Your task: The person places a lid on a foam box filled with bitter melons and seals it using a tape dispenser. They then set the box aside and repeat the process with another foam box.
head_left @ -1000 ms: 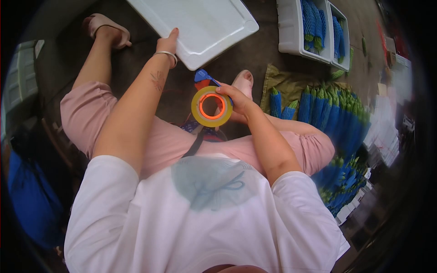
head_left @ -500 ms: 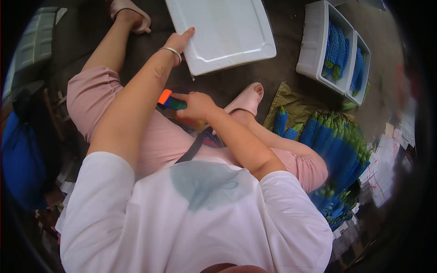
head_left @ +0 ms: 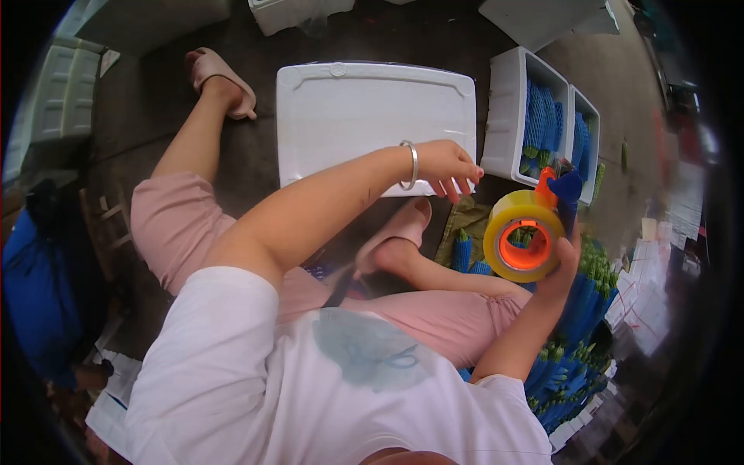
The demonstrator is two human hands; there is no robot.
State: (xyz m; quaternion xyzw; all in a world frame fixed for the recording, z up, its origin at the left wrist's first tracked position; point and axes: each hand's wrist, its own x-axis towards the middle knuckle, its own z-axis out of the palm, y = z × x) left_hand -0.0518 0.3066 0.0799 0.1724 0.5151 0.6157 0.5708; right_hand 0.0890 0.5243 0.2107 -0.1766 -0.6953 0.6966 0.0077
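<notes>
A tape dispenser (head_left: 549,186) with a wide roll of clear yellowish tape (head_left: 500,232) on an orange hub is raised at the right. My right hand (head_left: 567,260) is closed on it, the fingers partly hidden behind the roll. To its left, my left hand (head_left: 448,166), with a silver bangle at the wrist, hangs over the near right corner of a closed white foam box (head_left: 372,116). Its fingers are apart and slightly bent, and nothing shows in them. The box lies on the floor between my legs, its near edge partly behind my left forearm.
Right of the box stand open white foam boxes (head_left: 502,116) holding green vegetables in blue netting. More netted vegetables (head_left: 570,380) lie beside my right leg, near a green-brown sack (head_left: 448,236). Other white boxes (head_left: 298,14) stand ahead. A blue covered thing (head_left: 39,287) is at left.
My left hand has left the box's left edge and moved right. My right hand has swung the tape dispenser from my lap out to the right. The box now sits squarer in view.
</notes>
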